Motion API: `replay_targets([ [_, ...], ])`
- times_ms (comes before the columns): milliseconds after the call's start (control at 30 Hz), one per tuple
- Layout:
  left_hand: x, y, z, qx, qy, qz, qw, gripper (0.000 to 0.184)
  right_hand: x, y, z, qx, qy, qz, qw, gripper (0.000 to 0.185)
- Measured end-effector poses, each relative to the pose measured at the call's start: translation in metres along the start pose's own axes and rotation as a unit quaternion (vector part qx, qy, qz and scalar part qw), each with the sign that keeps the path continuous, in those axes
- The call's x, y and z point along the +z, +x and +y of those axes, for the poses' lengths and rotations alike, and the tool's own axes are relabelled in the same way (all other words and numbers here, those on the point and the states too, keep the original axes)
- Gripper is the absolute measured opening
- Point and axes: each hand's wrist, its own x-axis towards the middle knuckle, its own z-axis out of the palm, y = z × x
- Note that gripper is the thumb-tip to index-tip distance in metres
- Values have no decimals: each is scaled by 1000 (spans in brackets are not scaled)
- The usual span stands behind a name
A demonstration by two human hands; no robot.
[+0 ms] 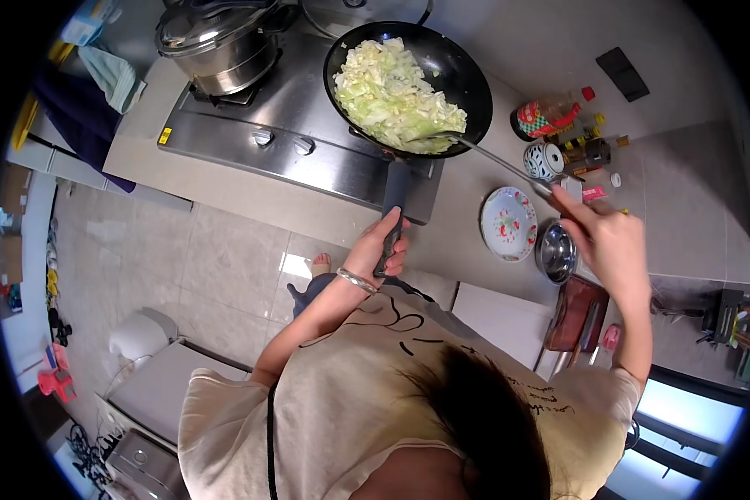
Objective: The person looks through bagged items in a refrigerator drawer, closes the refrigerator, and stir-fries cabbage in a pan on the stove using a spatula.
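Note:
Chopped pale-green cabbage (pixel 392 96) fills the left and lower part of a black wok (pixel 454 67) on the stove. My left hand (pixel 375 250) is closed around the wok's dark handle (pixel 398 187). A long metal spatula (pixel 504 160) reaches from the right into the wok, its head among the cabbage at the lower rim. The spatula's far end is gripped by my right hand (pixel 604 237), which is above the counter's right side. A floral plate (pixel 509 223) and a metal bowl (pixel 556 252) lie on the counter just left of that hand.
A lidded steel pot (pixel 221 54) stands on the left of the stovetop (pixel 225 137). Sauce bottles (pixel 546 118) and a patterned jar (pixel 543 160) line the wall at right. A knife lies on a brown cutting board (pixel 571 312) near my right forearm.

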Motion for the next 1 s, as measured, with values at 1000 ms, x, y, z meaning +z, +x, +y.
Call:
replay_targets([
  [1000, -4, 1, 0, 2, 6, -13, 1000, 33, 161, 65, 40, 133, 501, -70, 852, 42],
])
